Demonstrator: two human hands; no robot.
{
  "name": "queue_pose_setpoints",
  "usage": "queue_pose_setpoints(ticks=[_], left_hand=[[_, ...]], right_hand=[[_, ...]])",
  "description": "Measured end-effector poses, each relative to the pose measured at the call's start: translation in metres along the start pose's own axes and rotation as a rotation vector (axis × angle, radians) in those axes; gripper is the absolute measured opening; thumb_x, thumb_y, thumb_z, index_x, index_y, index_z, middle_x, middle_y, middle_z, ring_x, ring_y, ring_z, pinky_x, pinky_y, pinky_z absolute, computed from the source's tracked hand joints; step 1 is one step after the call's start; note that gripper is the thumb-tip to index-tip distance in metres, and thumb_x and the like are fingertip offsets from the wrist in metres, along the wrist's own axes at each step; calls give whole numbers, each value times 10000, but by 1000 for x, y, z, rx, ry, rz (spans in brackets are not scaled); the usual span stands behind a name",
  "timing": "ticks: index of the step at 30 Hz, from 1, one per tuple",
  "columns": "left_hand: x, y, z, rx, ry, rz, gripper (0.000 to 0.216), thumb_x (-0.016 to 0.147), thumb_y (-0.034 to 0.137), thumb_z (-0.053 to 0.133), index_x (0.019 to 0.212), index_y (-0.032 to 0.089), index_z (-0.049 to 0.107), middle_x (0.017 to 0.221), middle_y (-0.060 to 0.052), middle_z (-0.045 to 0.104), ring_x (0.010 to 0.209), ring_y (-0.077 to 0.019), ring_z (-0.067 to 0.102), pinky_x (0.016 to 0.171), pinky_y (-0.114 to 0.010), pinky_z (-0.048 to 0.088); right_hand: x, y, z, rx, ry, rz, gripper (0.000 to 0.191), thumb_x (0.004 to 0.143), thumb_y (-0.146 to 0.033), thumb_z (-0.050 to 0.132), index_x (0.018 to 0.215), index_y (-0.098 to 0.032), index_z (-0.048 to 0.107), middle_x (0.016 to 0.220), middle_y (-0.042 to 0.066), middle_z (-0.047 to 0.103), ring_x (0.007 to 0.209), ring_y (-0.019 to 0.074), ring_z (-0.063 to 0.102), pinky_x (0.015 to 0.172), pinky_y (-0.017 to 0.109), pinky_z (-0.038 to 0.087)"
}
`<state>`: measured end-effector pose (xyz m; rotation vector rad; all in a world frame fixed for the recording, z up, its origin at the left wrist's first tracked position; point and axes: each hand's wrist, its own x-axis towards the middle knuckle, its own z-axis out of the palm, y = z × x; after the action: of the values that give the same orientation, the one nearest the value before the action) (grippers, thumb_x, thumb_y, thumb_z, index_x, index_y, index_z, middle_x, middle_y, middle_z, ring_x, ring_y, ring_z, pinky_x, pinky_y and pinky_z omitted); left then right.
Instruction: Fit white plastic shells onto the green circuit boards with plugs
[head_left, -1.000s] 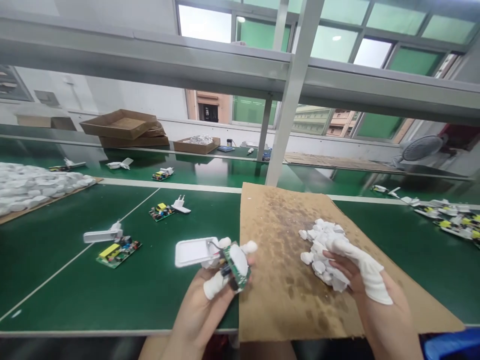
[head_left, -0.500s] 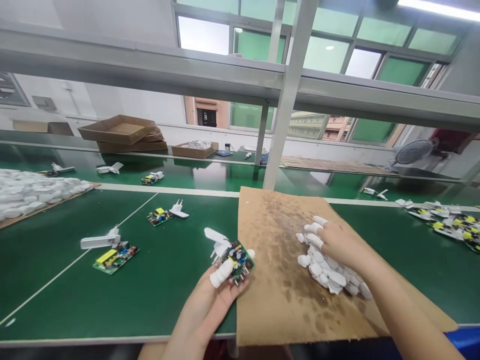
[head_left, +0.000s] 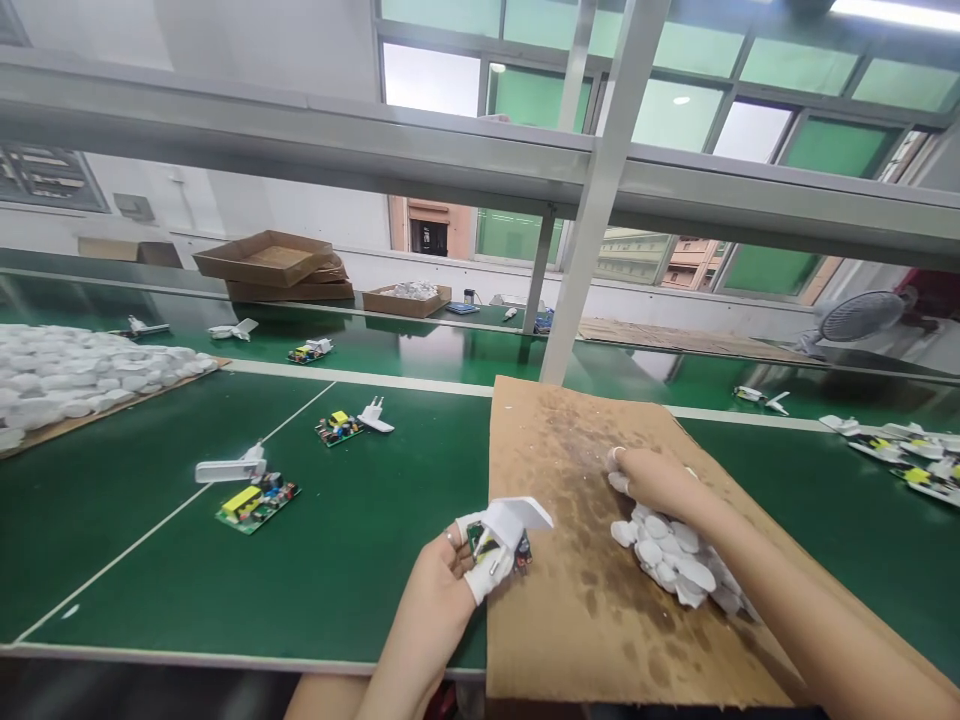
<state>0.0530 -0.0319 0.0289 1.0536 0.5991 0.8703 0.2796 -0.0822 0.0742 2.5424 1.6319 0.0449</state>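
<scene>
My left hand [head_left: 459, 572], with white finger cots on, grips a small green circuit board with a white plug cover [head_left: 504, 532] attached, held over the left edge of a brown cardboard sheet [head_left: 585, 600]. My right hand [head_left: 658, 482] lies curled on top of a pile of small white pieces [head_left: 671, 557] on that cardboard, its fingertips pressed into the far end of the pile. Whether it has hold of a piece is hidden.
A green conveyor belt [head_left: 150, 560] carries other circuit boards with white covers [head_left: 251, 490] [head_left: 349, 423]. A heap of white parts [head_left: 67, 375] lies far left. Cardboard trays [head_left: 270, 262] stand at the back; more boards [head_left: 911, 460] far right. A grey post [head_left: 592, 240] rises ahead.
My right hand turned palm-down onto the pile and slid to its far end. My left hand rotated the board and cover and drew them lower, closer to the cardboard.
</scene>
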Motion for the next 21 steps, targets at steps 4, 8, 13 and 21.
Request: queue_pose_setpoints(ticks=[4,8,13,21], left_hand=[[4,0,-5,-79,12,-55,589,449,157,716,983,122,470,806,-71,634,664,-128,573,620,-202,450],[7,0,-10,56,-50,-95,389,463,141,710,813,102,544,756,-65,628,678,-128,561,638,-187,443],[4,2,-10,-9,-3,-90,352,486,164,695,807,132,555,691,-8,606,615,-97,534,543,-148,429],[-9,-6,-2,386,106,199,203,571,173,623,775,174,617,1202,-97,384,857,-191,541,717,-215,445]], right_hand=[[-10,8,4,88,126,76,205,742,-155,303,771,-147,505,760,96,603,743,216,542,719,381,360],[-15,13,13,193,202,98,304,761,-213,265,982,-150,465,1015,107,550,955,228,484,782,354,374],[-22,6,12,287,202,2,360,753,-204,250,1054,-157,441,1083,85,508,1026,179,446,829,297,374],[-41,-45,8,89,183,-61,227,731,-146,327,808,-194,534,716,64,573,702,204,526,626,296,395]])
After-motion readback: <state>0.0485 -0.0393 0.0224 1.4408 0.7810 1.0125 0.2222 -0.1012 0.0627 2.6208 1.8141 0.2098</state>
